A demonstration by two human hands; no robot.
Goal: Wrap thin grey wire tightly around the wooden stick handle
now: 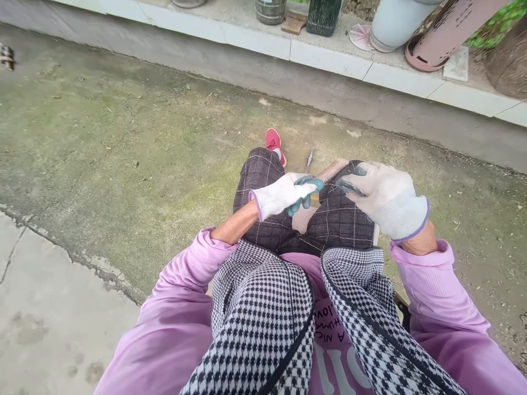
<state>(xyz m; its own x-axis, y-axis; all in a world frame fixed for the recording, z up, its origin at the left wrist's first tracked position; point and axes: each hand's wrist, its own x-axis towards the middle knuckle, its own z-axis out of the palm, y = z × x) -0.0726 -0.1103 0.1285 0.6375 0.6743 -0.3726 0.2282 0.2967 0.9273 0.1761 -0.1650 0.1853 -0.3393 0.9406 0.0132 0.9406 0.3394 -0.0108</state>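
Note:
My left hand (294, 193), in a white work glove with teal-coated fingers, is closed in front of my lap, thumb pressed over the fingers. My right hand (381, 195), gloved the same way, is over my right thigh with its fingers curled together. A faint thin line seems to run between the two hands; what each one holds is too small to make out. Beyond them, between my knees, a brown wooden-looking piece (334, 169) shows in part. On the ground past it lies a slim tool (309, 159) like a screwdriver, its lower end hidden.
A tiled ledge (255, 39) crosses the far side, carrying a dark container (324, 16), a white bucket (397, 24) and a pink perforated cylinder (448, 33). Mossy concrete ground (123, 137) surrounds me. My red shoe (274, 141) is beyond my left knee.

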